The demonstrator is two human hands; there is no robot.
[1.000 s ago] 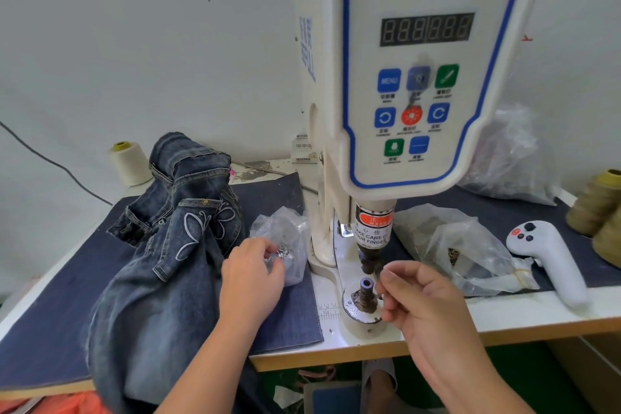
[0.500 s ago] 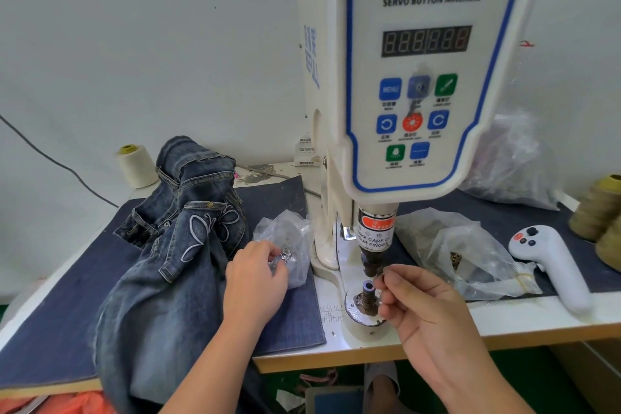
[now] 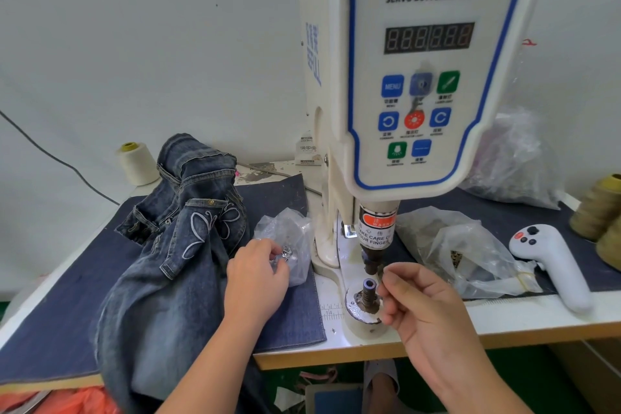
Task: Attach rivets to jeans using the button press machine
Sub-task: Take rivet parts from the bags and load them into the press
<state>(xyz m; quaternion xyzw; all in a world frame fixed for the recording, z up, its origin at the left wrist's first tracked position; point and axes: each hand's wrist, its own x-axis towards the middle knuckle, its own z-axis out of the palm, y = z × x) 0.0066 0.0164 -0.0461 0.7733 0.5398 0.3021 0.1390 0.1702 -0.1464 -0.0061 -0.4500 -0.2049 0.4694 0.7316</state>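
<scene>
The white servo button machine (image 3: 420, 77) stands mid-table, its dark upper punch (image 3: 372, 262) above the lower die post (image 3: 369, 289). My right hand (image 3: 423, 306) pinches a small rivet piece (image 3: 380, 270) right beside the punch tip, just above the die. My left hand (image 3: 257, 282) reaches into a small clear bag of shiny rivets (image 3: 285, 245) and pinches one at the bag's mouth. Dark blue jeans (image 3: 174, 245) with white butterfly stitching lie heaped at the left, hanging over the table's front edge.
A second clear plastic bag (image 3: 463, 252) lies right of the machine, and a white handheld controller (image 3: 551, 265) beyond it. Thread cones stand at the back left (image 3: 136, 163) and the far right (image 3: 601, 205). A denim mat (image 3: 60, 296) covers the left tabletop.
My right hand has risen from beside the lower die up to the punch tip with the small piece. My left hand stays in the rivet bag.
</scene>
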